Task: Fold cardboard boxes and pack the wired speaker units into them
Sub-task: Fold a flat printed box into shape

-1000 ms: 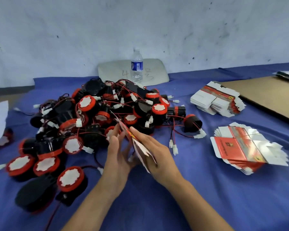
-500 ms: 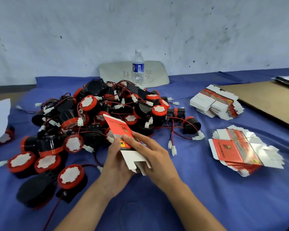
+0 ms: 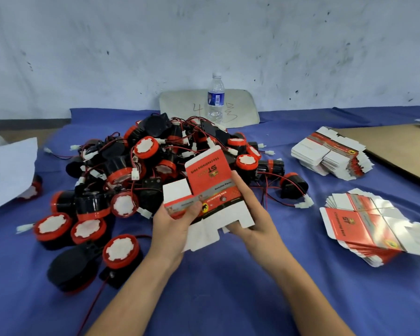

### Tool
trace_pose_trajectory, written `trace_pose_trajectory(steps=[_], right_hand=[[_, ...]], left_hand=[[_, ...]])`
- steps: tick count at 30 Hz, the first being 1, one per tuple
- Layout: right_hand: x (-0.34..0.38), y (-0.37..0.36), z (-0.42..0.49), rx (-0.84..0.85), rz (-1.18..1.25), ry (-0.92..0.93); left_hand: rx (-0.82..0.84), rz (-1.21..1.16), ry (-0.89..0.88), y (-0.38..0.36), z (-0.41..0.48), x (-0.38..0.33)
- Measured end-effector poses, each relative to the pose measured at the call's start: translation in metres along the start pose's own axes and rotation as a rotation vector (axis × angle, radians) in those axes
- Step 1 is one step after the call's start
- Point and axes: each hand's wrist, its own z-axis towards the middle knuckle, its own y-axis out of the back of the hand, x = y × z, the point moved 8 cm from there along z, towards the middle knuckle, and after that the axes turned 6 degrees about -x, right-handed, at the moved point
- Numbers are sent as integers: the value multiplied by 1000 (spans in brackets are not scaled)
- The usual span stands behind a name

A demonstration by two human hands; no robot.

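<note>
At the centre of the frame a flat, unfolded cardboard box is held up over the blue-covered counter, with its red printed face turned to the camera and white flaps hanging at its lower edge. It is gripped at the lower left by the left hand, thumb pressed onto the print. Its right edge is clasped by the right hand, whose fingers are laid up along that edge. Just behind it, at centre left, the wired speaker units are heaped, black bodies with red rims and tangled wires. A near stack of flat boxes is seen at mid right, and a far stack of flat boxes at upper right beside a brown cardboard sheet. A water bottle is stood at top centre.
</note>
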Motion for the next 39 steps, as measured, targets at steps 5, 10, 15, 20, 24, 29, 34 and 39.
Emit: trace_pose_trajectory(steps=[5,10,15,20,24,29,34,39], right_hand=[[-7,2,-1,-83,-105,-14],[-7,23,-3,-345,-163,49],[-12,4,-2,-165,-187,-3],[-6,-3,-3,-129,-75,2],[-3,2,-2,-137,28,-16],[-8,-6,-1,-57,40,-84],[18,-3,-8,-116,-323,257],[30,-16,-13,-174,-604,451]], left_hand=[[-26,124,-207,7,0,-29],[43,128,-248,-6,-11,-34],[272,141,-266,-28,-25,-31],[340,133,-255,-33,-29,-31],[378,141,-245,-32,-25,-25],[324,26,-100,-24,-16,-15],[452,94,198,-19,-14,-4],[430,157,282,-11,-6,-2]])
